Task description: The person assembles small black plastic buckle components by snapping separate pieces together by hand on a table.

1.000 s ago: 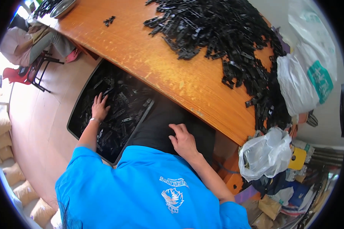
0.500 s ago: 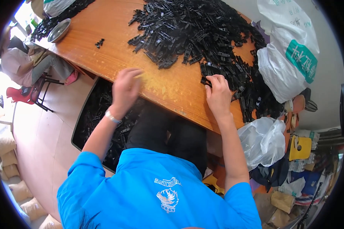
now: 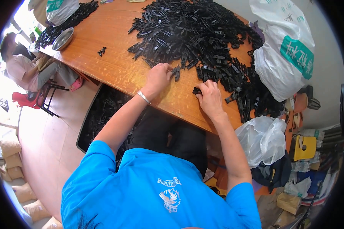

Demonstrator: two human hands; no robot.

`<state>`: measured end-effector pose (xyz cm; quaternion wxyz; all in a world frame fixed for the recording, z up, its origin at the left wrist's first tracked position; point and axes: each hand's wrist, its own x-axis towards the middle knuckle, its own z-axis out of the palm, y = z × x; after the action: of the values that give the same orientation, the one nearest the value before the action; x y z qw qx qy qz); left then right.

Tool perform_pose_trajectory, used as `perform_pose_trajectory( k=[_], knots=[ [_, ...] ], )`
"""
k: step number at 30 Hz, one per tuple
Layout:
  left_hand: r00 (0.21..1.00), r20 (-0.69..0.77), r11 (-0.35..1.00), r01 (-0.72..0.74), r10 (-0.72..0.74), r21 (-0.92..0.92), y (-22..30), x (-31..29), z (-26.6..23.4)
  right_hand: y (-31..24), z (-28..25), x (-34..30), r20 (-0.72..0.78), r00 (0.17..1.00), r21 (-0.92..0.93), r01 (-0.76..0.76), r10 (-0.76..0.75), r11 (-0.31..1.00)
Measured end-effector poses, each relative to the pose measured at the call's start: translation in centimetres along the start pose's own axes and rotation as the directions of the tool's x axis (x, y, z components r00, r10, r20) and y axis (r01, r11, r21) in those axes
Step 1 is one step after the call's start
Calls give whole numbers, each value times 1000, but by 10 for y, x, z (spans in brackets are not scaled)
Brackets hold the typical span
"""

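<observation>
My left hand (image 3: 159,78), a bracelet on its wrist, is closed at the near edge of the pile, its fingertips pinching a black plastic clip (image 3: 176,73) that sticks out to the right. Beside it, my right hand (image 3: 210,98) is curled just above the table. Between its thumb and fingers sits another small black clip (image 3: 197,91), partly hidden by them. A large heap of similar black clips (image 3: 187,30) spreads across the table beyond both hands and down the right side.
The wooden table (image 3: 107,68) carries a metal bowl (image 3: 63,39) and a few loose clips (image 3: 101,51) at left. White sacks (image 3: 284,57) and a clear plastic bag (image 3: 262,139) crowd the right. A dark tub of clips (image 3: 99,114) stands below the edge. Someone sits far left (image 3: 26,68).
My left hand has moved right and away from me to the pile and now holds a clip. My right hand has drawn back slightly from the pile with a clip.
</observation>
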<state>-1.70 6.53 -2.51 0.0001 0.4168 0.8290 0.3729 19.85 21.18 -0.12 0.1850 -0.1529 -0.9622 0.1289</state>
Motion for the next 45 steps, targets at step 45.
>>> perform_pose_trajectory(
  k=[45],
  knots=[
    [848, 521, 212, 529, -97, -822, 49, -114, -16, -67, -16, -52, -78, 996, 302, -8, 34, 953]
  ],
)
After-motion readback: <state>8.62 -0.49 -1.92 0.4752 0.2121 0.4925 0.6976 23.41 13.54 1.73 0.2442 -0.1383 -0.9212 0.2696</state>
